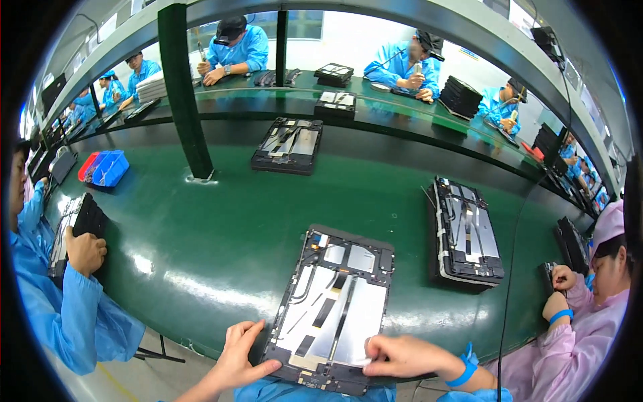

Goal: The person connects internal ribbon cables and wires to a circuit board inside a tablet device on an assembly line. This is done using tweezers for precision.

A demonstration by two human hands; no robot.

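An opened tablet lies in front of me at the table's near edge, its back off. Silver battery plates, flat ribbon cables and black framing show inside it. My left hand is at its lower left corner, fingers stretched and thumb spread apart, the thumb against the edge. At the lower right edge, my right hand has curled fingers, with thumb and index finger pinched together over the frame. Whatever is between those fingertips is too small to make out. A blue wrist strap circles my right wrist.
Stacked opened tablets stand to the right, with another stack farther back. Red and blue bins sit at the left. A green post rises from the table; a black cable hangs at the right. Co-workers sit on both sides and opposite.
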